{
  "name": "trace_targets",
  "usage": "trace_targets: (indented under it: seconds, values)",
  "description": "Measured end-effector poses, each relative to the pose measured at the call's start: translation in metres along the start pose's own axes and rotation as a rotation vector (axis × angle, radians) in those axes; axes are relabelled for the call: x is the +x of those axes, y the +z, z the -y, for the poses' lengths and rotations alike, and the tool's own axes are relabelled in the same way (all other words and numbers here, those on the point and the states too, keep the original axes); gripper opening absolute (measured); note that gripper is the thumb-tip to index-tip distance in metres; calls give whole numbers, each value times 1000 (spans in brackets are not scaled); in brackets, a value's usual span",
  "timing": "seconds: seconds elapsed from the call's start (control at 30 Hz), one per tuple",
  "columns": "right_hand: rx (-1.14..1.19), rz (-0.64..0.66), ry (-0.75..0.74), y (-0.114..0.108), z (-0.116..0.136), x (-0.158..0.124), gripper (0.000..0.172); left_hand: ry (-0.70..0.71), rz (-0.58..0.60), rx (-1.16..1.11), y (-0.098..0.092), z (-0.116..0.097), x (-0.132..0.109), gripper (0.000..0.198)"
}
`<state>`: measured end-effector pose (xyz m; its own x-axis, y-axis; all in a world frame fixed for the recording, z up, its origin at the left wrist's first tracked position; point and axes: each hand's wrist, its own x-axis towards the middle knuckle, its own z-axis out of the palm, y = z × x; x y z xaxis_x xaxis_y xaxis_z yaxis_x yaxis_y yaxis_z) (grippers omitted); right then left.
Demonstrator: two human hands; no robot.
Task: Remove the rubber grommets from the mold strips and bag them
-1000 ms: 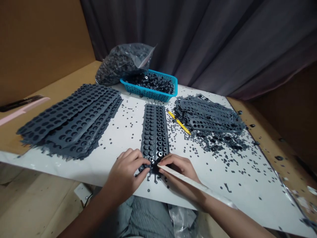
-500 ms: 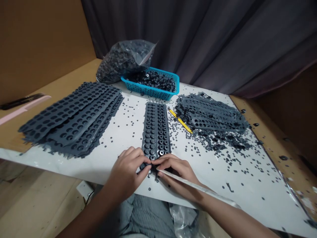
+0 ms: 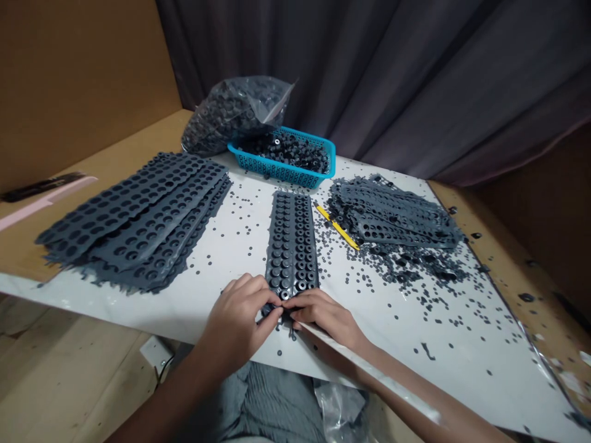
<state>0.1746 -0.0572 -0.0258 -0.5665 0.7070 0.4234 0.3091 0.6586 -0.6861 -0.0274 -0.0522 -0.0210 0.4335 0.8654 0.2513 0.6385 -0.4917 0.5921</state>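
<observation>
A dark grey rubber sheet (image 3: 292, 246) with rows of round moulded studs and holes lies lengthwise on the white board (image 3: 406, 375). My left hand (image 3: 235, 320) and my right hand (image 3: 325, 314) meet at its near end, and the fingertips of both pinch it there. That end is mostly hidden by my fingers. A long white strip (image 3: 369, 369) runs from under my right hand along my forearm. Small black rubber pieces lie scattered around my fingers.
At left is a stack of punched grey sheets (image 3: 133, 221), and at right a looser pile (image 3: 392, 218). Behind stand a blue basket (image 3: 281, 161) of black rubber rings and a plastic bag (image 3: 235, 117) of them. A slim yellow tool (image 3: 337, 227) lies nearby.
My right hand has moved left, closer to my left hand, and lower on the sheet's end. The white strip now lies lower along my forearm. The view has shifted slightly.
</observation>
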Motion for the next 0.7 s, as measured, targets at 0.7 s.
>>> trace_targets:
  seconds: [0.7]
  values:
    - [-5,-120,183,-3,12,3,7,-7,12,-40,-1,0,0,7]
